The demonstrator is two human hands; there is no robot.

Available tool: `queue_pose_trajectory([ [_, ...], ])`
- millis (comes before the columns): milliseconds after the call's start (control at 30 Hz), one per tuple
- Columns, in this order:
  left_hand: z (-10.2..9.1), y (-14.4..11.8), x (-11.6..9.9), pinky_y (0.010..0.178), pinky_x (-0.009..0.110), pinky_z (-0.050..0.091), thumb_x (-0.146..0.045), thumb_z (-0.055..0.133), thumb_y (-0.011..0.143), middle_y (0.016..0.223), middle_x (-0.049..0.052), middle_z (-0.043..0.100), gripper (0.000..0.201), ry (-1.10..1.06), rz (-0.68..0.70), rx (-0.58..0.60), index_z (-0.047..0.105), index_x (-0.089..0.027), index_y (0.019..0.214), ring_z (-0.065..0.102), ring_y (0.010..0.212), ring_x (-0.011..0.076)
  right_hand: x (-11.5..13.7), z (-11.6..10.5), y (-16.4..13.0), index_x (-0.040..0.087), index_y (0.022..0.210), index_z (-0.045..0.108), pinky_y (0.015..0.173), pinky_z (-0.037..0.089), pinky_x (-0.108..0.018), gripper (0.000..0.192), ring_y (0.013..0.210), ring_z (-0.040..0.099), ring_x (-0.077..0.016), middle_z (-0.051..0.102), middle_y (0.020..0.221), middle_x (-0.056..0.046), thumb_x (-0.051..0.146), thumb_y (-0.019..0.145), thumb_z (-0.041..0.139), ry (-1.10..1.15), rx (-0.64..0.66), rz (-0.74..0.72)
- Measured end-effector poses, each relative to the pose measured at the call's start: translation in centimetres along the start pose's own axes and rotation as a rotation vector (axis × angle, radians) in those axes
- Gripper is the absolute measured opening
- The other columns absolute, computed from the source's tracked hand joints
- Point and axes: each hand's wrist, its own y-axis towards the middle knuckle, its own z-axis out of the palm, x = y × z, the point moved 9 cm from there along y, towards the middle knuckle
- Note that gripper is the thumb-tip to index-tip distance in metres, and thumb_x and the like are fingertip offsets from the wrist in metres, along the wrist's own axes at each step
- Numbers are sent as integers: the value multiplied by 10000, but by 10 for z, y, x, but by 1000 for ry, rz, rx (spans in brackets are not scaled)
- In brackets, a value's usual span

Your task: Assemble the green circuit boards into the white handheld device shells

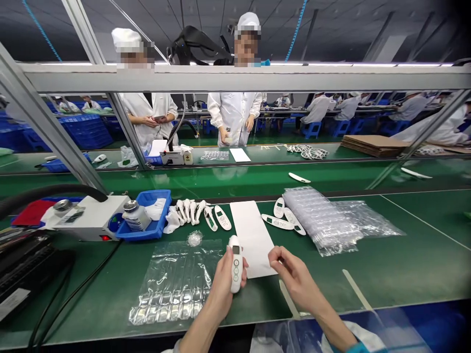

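My left hand (220, 282) is wrapped round a white handheld device (236, 267), which looks like a digital thermometer with a small dark screen and round buttons. It stands nearly upright, buttons toward me. My right hand (293, 275) has its fingers curled in a pinch at the lower right edge of a white sheet (250, 223); what they hold, if anything, is hidden. Left of the sheet lie several similar white devices (222, 217), some showing only their backs or sides. Others (277, 221) lie in a loose group to its right.
A clear plastic sheet with pockets (176, 284) lies front left, a stack of clear plastic packaging (320, 218) at right. A blue tray (162, 228) holds a bottle (135, 215) beside a grey box (90, 218). Beyond the green conveyor belt (217, 179), two people (235, 115) stand.
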Motion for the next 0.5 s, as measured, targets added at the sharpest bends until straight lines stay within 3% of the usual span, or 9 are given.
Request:
queue_pose_trajectory([
  [133, -8, -26, 0, 401, 199, 307, -638, 471, 824, 645, -1, 572, 554, -150, -82, -14, 616, -143, 1025, 458, 444, 76, 46, 48, -7, 205, 767, 467, 650, 400, -251, 215, 689, 492, -139, 508, 742, 7, 324, 943, 431, 155, 177, -4],
  [233, -21, -42, 4, 418, 208, 320, -631, 460, 834, 508, -8, 529, 534, -139, -82, -76, 635, -127, 858, 441, 415, 83, 59, 80, -2, 210, 791, 460, 640, 430, -252, 207, 617, 530, -119, 517, 735, 21, 297, 962, 383, 213, 238, -3],
  [333, -36, -52, 7, 433, 215, 318, -655, 448, 824, 462, -3, 513, 533, -104, -70, -145, 575, -149, 711, 444, 411, 91, 65, 91, 8, 208, 784, 463, 624, 407, -248, 199, 634, 509, -117, 502, 757, 16, 273, 959, 393, 94, 196, -59],
  [500, -48, -62, 4, 446, 222, 320, -663, 452, 816, 476, -13, 516, 519, -79, -71, -191, 554, -158, 752, 456, 425, 100, 73, 103, 15, 208, 790, 458, 622, 382, -263, 191, 669, 482, -130, 487, 780, 4, 242, 961, 379, -1, 217, -100],
])
